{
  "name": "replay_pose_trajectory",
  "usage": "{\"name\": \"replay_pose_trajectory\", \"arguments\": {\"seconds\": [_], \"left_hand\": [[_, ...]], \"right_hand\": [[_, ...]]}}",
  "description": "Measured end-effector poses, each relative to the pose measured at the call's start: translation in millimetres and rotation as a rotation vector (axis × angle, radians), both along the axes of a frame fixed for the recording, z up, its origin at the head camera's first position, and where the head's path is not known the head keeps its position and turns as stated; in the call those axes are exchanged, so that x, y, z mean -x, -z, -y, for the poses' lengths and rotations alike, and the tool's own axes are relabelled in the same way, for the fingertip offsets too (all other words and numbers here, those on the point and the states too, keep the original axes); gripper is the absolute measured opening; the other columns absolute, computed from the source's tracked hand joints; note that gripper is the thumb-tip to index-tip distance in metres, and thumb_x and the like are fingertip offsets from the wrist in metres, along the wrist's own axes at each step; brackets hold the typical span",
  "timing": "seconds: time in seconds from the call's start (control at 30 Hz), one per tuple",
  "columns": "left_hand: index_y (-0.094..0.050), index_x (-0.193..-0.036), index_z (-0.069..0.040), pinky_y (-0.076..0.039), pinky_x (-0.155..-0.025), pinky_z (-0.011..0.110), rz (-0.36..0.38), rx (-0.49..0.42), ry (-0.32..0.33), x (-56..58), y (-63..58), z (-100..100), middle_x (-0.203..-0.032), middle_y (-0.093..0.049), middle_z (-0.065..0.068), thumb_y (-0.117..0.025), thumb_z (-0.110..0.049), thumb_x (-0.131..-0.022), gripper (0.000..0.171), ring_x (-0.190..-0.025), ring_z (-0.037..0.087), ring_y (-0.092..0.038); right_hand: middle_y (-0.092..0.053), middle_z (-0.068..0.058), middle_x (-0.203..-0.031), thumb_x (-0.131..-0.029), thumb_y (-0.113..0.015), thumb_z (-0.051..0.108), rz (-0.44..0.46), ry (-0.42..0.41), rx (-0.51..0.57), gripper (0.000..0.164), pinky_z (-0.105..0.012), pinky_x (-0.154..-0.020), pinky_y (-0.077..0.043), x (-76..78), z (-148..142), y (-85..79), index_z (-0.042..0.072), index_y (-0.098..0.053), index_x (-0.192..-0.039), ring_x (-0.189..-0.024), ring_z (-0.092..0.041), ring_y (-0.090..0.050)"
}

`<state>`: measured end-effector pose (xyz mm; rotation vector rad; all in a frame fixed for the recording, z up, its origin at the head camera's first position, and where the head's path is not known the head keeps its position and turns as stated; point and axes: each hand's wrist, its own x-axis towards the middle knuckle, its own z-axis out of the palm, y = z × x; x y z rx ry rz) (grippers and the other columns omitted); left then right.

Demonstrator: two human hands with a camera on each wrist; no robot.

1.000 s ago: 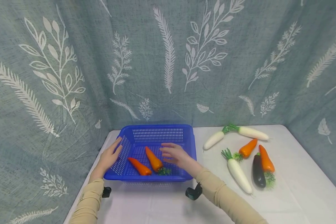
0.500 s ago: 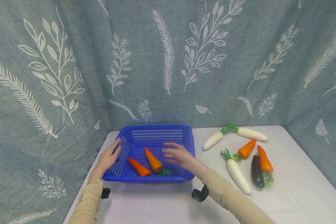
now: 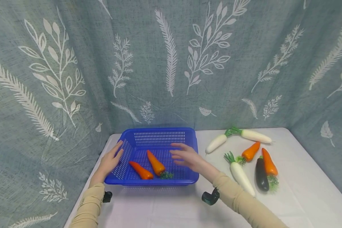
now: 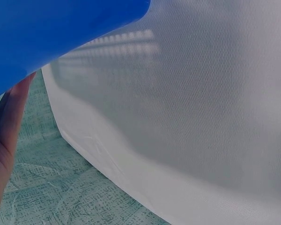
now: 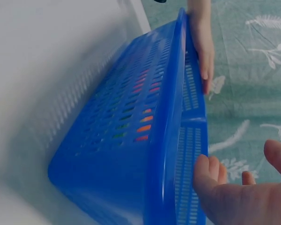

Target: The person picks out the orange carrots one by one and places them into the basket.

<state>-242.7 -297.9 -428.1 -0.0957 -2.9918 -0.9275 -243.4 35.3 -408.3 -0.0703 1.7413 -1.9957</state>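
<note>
A blue plastic basket [image 3: 160,129] with slotted walls stands at the left of the table. Two orange carrots lie inside: one carrot [image 3: 141,171] at the front left, another carrot [image 3: 156,163] with green leaves beside it. At the basket's left rim is my left hand [image 3: 109,161], its fingers fairly straight along the side; the left wrist view shows part of it against the blue plastic. Over the right part of the basket hovers my right hand [image 3: 188,157], fingers spread and holding nothing. In the right wrist view its fingers [image 5: 207,176] are near the rim.
Right of the basket lie three white radishes [image 3: 242,174], two carrots [image 3: 251,151] and a dark eggplant [image 3: 262,174] on the white table [image 3: 310,177]. A patterned grey-green curtain [image 3: 159,63] hangs behind and at both sides.
My right hand has drawn a little to the right, away from the carrots in the basket. The left hand, basket and vegetables stay essentially where they were.
</note>
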Motion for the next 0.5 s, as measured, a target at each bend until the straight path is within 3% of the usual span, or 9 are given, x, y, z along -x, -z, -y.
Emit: {"name": "replay_pose_trajectory", "arguments": {"seconds": [0.3, 0.5], "left_hand": [[-0.024, -0.15, -0.005, -0.021, -0.111, 0.063, -0.004, -0.003, 0.004, 1.6, 2.7, 1.8, -0.156, -0.022, 0.019, -0.034, -0.03, -0.104, 0.053, -0.138, 0.047, -0.027], [-0.024, -0.15, -0.006, -0.021, -0.111, 0.063, -0.004, 0.001, 0.006, 2.5, 4.0, 2.3, -0.155, -0.022, 0.019, -0.034, -0.03, -0.103, 0.054, -0.138, 0.048, -0.026]], "right_hand": [[-0.053, -0.016, -0.125, -0.094, -0.053, 0.01, -0.058, -0.029, 0.013, 0.053, -0.051, -0.106, -0.042, 0.8, -16.6, 0.6, 0.001, -0.036, -0.143, -0.094, -0.013, -0.06], [-0.054, -0.014, -0.122, -0.094, -0.053, 0.01, -0.09, -0.031, 0.011, 0.054, -0.043, -0.099, -0.049, 1.3, -25.1, 1.8, 0.001, -0.034, -0.144, -0.095, -0.012, -0.061]]}}
